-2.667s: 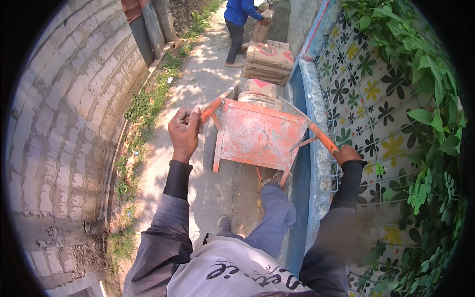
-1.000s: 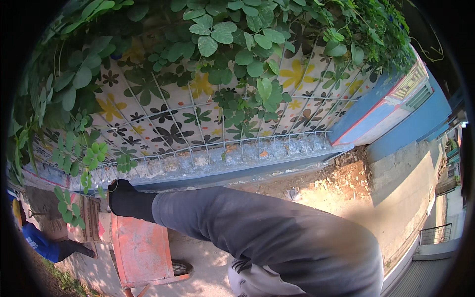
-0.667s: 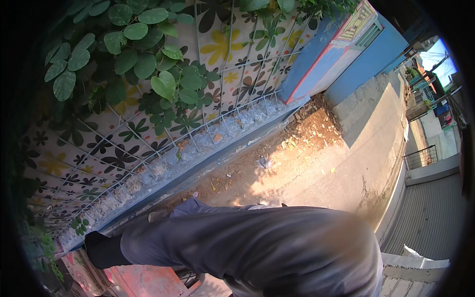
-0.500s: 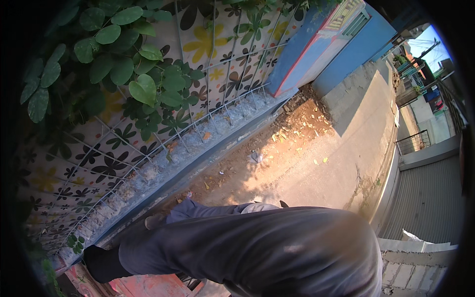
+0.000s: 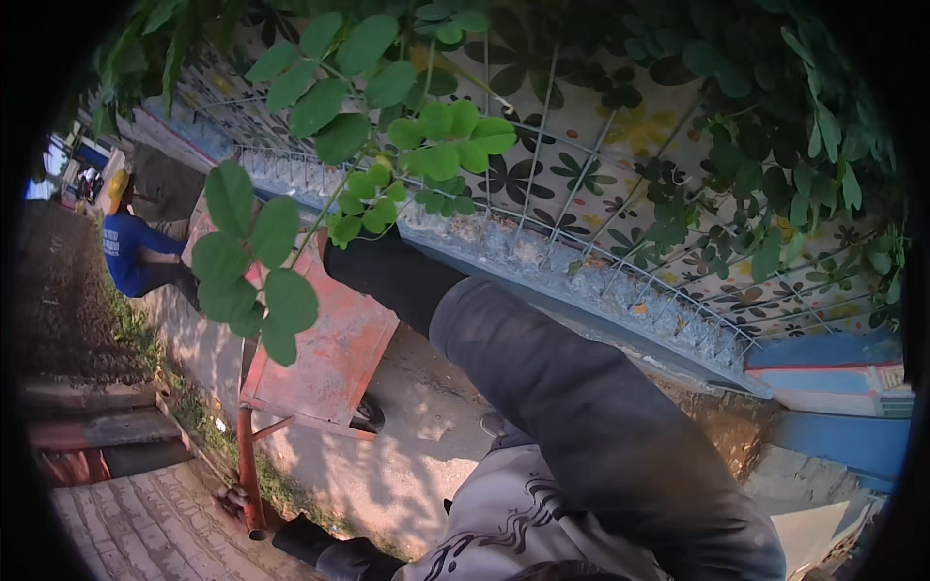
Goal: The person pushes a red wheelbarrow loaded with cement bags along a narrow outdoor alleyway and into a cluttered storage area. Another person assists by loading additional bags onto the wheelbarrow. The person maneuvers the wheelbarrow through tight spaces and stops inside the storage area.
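Cart (image 5: 325, 358) scuffed, faded orange-red; left hand (image 5: 230, 501) at its handle (image 5: 248, 474); cannot tell either hand's grip.

The left hand (image 5: 231, 499) is curled round an orange handle (image 5: 249, 470) on this pretty beat-up cart (image 5: 325, 358). Right sleeve (image 5: 552, 358) reaches over toward the cart's other side, but can't make out the right hand behind the leaves (image 5: 378, 215). Someone (image 5: 145, 271) in a blue shirt (image 5: 122, 247) and yellow hat (image 5: 117, 190) stands past it, flowery sheet (image 5: 635, 133) behind wire up top.

L fisheye head cam looks down, tilted, w/ R sleeve (image 5: 581, 397) nr lens, orange cart (image 5: 334, 363) farther off.
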